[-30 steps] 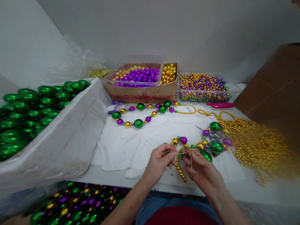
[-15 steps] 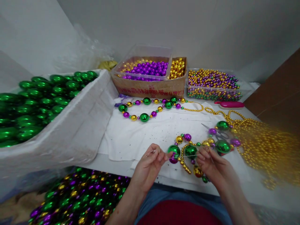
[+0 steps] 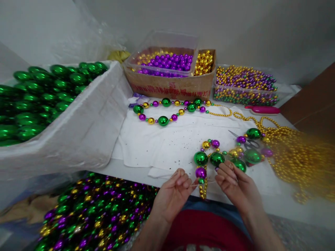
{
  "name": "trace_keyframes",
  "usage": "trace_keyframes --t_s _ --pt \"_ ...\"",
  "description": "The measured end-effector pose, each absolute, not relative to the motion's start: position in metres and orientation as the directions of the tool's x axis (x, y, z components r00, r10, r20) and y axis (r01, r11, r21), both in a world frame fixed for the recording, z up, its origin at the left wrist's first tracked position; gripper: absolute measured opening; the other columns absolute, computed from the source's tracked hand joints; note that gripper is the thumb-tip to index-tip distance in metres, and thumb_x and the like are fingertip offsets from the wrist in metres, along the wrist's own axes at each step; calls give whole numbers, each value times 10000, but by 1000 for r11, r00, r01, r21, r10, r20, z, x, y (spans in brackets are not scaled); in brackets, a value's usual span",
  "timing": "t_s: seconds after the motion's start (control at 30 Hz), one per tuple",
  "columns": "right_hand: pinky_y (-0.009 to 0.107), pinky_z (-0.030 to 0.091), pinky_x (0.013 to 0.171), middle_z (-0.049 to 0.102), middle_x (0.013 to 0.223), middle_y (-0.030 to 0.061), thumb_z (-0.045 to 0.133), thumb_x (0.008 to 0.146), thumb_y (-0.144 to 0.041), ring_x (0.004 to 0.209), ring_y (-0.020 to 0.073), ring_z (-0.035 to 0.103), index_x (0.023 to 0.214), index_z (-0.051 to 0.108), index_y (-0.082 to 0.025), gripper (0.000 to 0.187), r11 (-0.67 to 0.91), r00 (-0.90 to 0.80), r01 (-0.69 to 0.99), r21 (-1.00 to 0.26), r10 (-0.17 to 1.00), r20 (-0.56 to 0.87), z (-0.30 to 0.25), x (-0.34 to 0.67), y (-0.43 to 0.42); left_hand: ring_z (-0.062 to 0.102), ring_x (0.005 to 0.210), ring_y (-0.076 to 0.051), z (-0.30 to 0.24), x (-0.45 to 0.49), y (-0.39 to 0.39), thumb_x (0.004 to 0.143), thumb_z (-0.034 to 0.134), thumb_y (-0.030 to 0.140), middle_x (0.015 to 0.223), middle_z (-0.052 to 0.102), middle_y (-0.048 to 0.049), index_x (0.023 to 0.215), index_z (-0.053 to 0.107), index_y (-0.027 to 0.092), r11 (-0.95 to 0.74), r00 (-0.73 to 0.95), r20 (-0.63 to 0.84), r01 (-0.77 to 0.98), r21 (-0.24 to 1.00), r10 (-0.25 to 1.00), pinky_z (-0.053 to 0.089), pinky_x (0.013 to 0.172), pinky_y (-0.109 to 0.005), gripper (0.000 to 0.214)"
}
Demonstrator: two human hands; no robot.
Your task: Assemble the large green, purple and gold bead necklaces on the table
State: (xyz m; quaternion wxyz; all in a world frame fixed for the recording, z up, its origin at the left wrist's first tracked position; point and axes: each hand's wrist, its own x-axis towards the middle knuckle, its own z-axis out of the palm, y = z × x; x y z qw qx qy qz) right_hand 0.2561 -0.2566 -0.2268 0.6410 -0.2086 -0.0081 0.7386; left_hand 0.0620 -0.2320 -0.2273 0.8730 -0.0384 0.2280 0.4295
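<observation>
My left hand (image 3: 175, 195) is closed, pinching a thin white string (image 3: 194, 185) near the table's front edge. Opposite it, the fingers of my right hand (image 3: 237, 186) are curled closed around the other part of that string. Between and just beyond the hands lies a strand of beads (image 3: 200, 158) in large green, purple and gold, with a short run of small gold beads hanging at the edge. More large beads (image 3: 252, 156) of the strand lie beyond my right hand, beside scissors (image 3: 251, 144). My fingers hide part of the string.
A finished-looking bead necklace (image 3: 163, 121) lies on the white cloth (image 3: 157, 143). Behind stand a cardboard box (image 3: 170, 87) of beads and a clear bin (image 3: 246, 90). A foam box (image 3: 110, 115) of green beads is left; gold bead chains (image 3: 290, 157) pile right, near a pink-handled tool (image 3: 265, 110).
Both hands have come closer to my body and to each other, still gripping the string. The purple bead end of the strand has shifted toward the front edge. The view has tilted downward.
</observation>
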Motion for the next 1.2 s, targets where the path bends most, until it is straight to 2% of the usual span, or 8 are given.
trace_keyframes --t_s 0.1,0.33,0.53,0.73,0.87,1.03,1.2 --pt "189 377 526 216 605 -61 517 851 -146 481 52 217 727 436 -166 150 -200 -115 -939 -278 949 -292 -225 252 -258 404 545 -72 -222 56 -234 894 488 150 563 334 54 657 417 156 579 470 -427 -797 172 773 500 826 -333 247" --pt "191 290 486 176 616 -59 582 802 -156 499 63 176 621 337 -168 304 -246 -80 -879 -409 921 -382 -243 255 -258 366 479 -48 -254 57 -239 848 580 147 524 329 79 668 424 154 570 390 -515 -782 252 763 496 738 -271 239" --pt "203 233 469 184 599 -59 592 805 -193 498 65 165 614 354 -164 306 -209 -28 -833 -512 940 -339 -243 254 -258 368 476 -55 -253 59 -234 801 645 170 511 337 75 658 430 154 562 376 -466 -740 369 801 445 625 -223 258" --pt "220 186 460 182 578 -60 548 849 -230 485 63 171 634 379 -165 282 -183 29 -753 -633 950 -309 -251 254 -256 347 474 -63 -260 62 -229 796 643 168 499 315 73 632 412 158 557 368 -451 -718 418 813 419 602 -221 283" --pt "229 182 464 181 576 -56 505 870 -220 487 67 175 644 382 -166 263 -168 31 -737 -655 959 -281 -236 253 -259 323 468 -65 -242 60 -229 811 613 159 500 290 73 632 415 160 550 366 -434 -705 447 823 401 588 -220 267" --pt "236 195 472 186 591 -45 426 898 -191 503 78 182 650 368 -167 256 -144 -12 -757 -637 978 -206 -207 249 -260 335 482 -78 -187 54 -228 851 538 151 510 286 60 659 451 159 528 428 -310 -657 538 849 394 594 -236 210" --pt "225 180 467 184 584 -46 421 897 -176 494 74 165 654 371 -165 248 -138 -8 -778 -613 978 -210 -222 246 -252 339 489 -76 -195 51 -225 841 542 136 513 281 58 625 434 154 508 393 -322 -640 576 861 396 604 -234 242"
